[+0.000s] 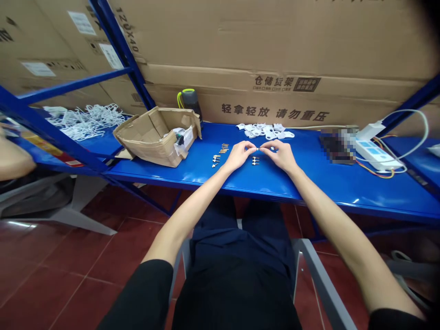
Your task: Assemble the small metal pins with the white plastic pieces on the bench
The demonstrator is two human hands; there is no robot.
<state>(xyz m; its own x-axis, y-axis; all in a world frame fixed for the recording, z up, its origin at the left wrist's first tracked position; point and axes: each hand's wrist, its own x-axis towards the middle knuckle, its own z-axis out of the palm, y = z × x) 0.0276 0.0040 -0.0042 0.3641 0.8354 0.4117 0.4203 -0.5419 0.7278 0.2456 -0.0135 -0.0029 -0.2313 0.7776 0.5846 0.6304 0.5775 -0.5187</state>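
Both hands meet over the blue shelf board (pixel 309 178), fingertips nearly touching. My left hand (pixel 239 155) is pinched on a tiny white part at about its fingertips, and my right hand (pixel 280 154) pinches the same small piece from the other side. Small metal pins (pixel 255 161) lie on the board just under the hands. More metal pieces (pixel 216 159) and a brass-coloured cluster (pixel 224 148) lie to the left. A pile of white plastic parts (pixel 266 131) sits just behind the hands.
A torn cardboard box (pixel 154 137) with parts stands left of the hands, a dark bottle (pixel 190 101) behind it. White hangers (pixel 85 120) pile at far left. A power strip (pixel 376 153) with cables lies at right. Big cartons form the back wall. Another person's arm (pixel 12 158) shows at the left edge.
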